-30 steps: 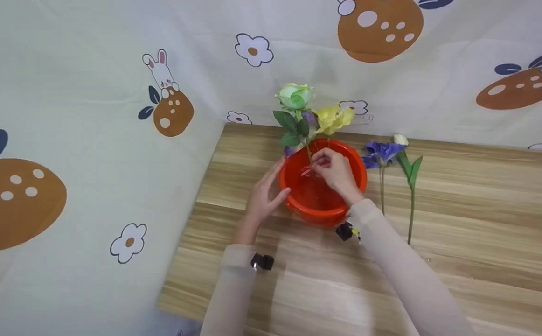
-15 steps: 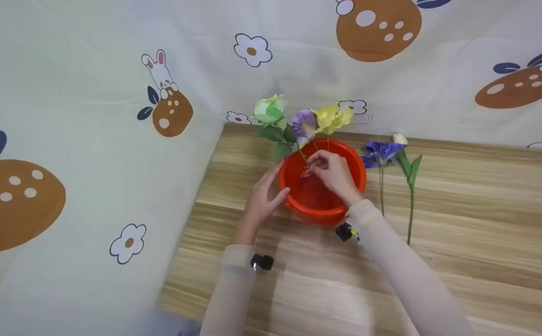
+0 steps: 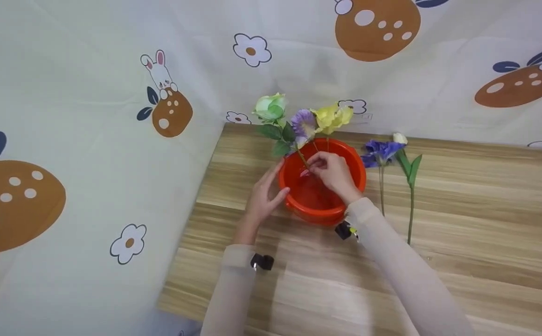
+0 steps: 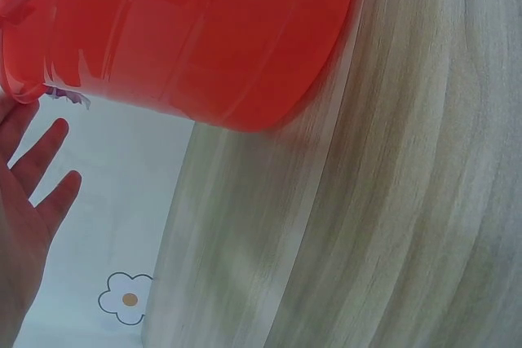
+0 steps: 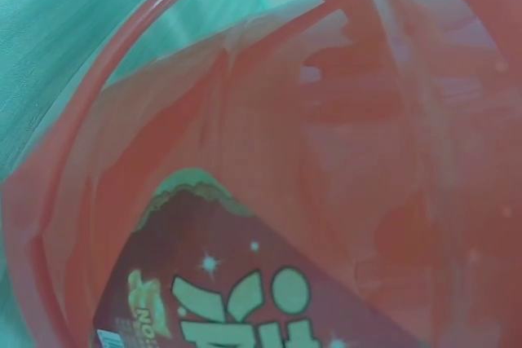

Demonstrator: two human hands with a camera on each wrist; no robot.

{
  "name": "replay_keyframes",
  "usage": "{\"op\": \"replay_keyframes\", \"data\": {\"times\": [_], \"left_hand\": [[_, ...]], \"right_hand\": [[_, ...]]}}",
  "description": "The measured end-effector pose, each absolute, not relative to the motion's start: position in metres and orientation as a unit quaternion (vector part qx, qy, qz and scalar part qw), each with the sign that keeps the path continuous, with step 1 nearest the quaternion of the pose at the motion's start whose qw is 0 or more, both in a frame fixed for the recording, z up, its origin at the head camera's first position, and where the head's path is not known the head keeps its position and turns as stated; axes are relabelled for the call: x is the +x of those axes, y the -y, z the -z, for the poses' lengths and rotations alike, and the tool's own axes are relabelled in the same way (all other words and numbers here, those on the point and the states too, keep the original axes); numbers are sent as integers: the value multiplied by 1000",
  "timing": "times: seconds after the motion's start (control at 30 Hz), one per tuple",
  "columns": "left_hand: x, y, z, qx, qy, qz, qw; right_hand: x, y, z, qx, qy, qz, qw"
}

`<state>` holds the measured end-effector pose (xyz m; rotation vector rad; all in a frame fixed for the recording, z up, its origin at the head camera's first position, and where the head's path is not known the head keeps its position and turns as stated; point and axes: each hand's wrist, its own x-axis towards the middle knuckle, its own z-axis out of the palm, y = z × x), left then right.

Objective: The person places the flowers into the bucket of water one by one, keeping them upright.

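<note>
A red bucket (image 3: 322, 216) stands on the wooden table, and its side fills much of both wrist views. My left hand (image 3: 262, 198) rests at the bucket's left rim with straight, spread fingers; in the left wrist view its fingers (image 4: 41, 156) show beside the wall. Over the bucket's mouth, my right hand (image 3: 335, 173) pinches the stem of a pale green rose (image 3: 270, 108), which leans left over the rim. A purple-and-white flower (image 3: 303, 126) and a yellow flower (image 3: 332, 117) stand in the bucket behind it. The rose stem's lower end is hidden inside.
To the bucket's right, a blue-violet flower (image 3: 382, 153) and a white tulip (image 3: 400, 138) with green leaves lie on the wooden table (image 3: 495, 219). A printed cloth (image 3: 299, 42) hangs behind and to the left. A label (image 5: 236, 283) shows on the bucket's side.
The rose head has tilted to the left, uncovering the purple-and-white flower. My right hand still pinches its stem, and my left hand has stayed at the rim.
</note>
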<state>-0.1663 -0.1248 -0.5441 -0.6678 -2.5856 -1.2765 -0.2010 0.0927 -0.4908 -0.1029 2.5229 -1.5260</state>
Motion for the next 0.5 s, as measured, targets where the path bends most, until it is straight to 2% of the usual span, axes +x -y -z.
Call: {"op": "replay_keyframes", "data": {"times": [0.5], "left_hand": [[-166,125,546,-218,870,432,93]], "right_hand": [[-199,-91,494,-70,-860,491,123]]}}
